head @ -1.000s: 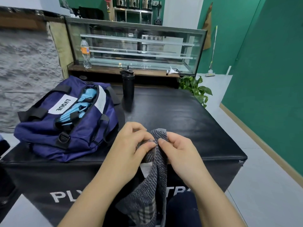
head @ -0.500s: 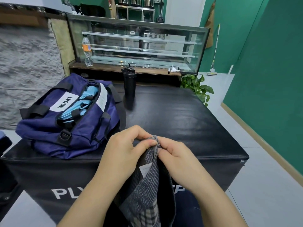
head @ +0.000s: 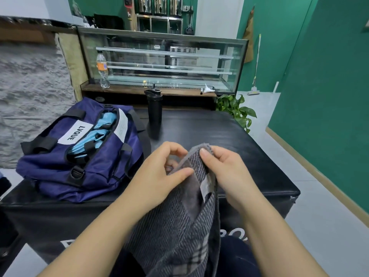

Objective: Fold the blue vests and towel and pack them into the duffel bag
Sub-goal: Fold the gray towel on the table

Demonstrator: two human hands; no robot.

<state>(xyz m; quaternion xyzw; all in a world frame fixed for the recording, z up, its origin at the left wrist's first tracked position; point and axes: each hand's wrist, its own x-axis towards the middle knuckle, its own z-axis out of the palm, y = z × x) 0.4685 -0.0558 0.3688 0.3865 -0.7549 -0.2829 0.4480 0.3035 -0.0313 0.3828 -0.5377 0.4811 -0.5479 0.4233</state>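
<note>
The grey ribbed towel [head: 175, 222] hangs lengthwise between the person's forearms, its upper corner raised above the near edge of the black worktop [head: 229, 140] and its lower part, with a plaid band, dropping out of view. A white label [head: 205, 186] shows on its inner face. The right hand [head: 225, 172] pinches the top corner between thumb and curled fingers; the left hand [head: 159, 174] pinches the adjoining edge lower down, thumb pressed on the cloth. Both grips are thus clamped on the towel, presumably to find and match the corners before a fold.

To the left the navy duffel bag [head: 79, 154] lies on the worktop, well apart from the hands, unzipped, with the light blue vests [head: 101, 134] already inside; only the towel appears left to pack. A black bottle [head: 154, 110] stands behind, and a glass display case [head: 163, 62] lies beyond the worktop.

Compared with half a second earlier, the hands have separated: the right has lifted its corner higher, the left has slid down the edge, and the label is now exposed.
</note>
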